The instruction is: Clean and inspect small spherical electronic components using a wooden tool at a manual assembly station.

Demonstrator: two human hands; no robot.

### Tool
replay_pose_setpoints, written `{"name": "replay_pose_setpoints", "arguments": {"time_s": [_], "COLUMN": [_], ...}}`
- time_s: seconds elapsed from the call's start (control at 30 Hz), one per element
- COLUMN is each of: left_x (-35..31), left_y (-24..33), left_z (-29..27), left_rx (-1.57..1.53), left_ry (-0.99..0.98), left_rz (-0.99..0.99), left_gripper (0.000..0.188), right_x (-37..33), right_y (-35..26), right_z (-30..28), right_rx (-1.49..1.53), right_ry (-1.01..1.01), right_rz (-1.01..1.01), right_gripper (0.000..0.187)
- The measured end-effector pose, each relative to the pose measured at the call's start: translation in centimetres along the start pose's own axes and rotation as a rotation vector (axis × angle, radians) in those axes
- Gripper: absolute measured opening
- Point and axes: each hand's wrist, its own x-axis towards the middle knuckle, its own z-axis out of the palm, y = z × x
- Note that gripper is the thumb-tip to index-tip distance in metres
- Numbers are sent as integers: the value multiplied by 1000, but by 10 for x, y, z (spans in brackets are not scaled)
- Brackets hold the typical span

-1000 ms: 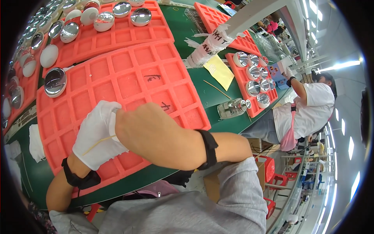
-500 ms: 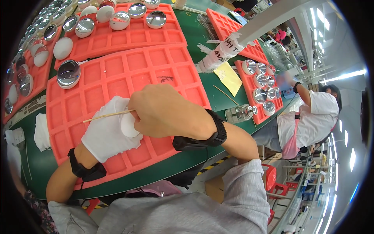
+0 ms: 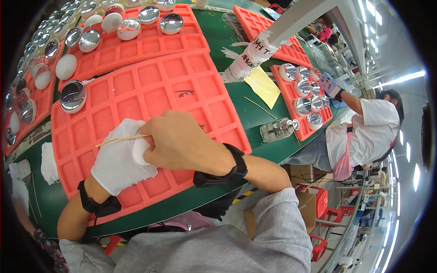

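My left hand (image 3: 116,159), covered in a white cloth or glove, is closed around a smooth white rounded piece (image 3: 140,152) above the near part of a red foam tray (image 3: 152,102). My right hand (image 3: 175,140) pinches a thin wooden stick (image 3: 119,139) between thumb and fingers. Its knuckles hide part of the white piece, and the stick's bare end points left over the covered hand. Whether the stick touches the piece I cannot tell. A mirrored dome (image 3: 73,96) with a white base rests in the tray's far left corner.
More red trays with mirrored domes (image 3: 171,23) lie beyond and at left. To the right are a glass bottle (image 3: 275,131), a yellow paper (image 3: 264,86), another stick (image 3: 259,107) and a smaller dome tray (image 3: 314,127). A wrapped post (image 3: 250,57) rises there. A co-worker (image 3: 371,123) stands at right.
My right hand has shifted slightly left and down in the view, still with the stick. The left hand keeps its grip. At right, the co-worker's hand and a coloured object show more clearly.
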Motion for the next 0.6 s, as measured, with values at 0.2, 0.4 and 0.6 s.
{"name": "replay_pose_setpoints", "arguments": {"time_s": [0.2, 0.4, 0.6], "left_x": [0, -2, 1], "left_y": [-1, -21, -9], "left_z": [0, 2, -3], "left_rx": [21, 240, 256], "left_ry": [-2, 79, 5], "left_rz": [65, 319, 121], "left_gripper": [42, 34, 41], "right_x": [-5, -14, -19], "right_y": [2, 1, 13], "right_z": [8, 15, 17], "right_rx": [106, 249, 501], "right_ry": [95, 163, 45], "right_rz": [63, 73, 217], "right_gripper": [11, 12, 13]}}
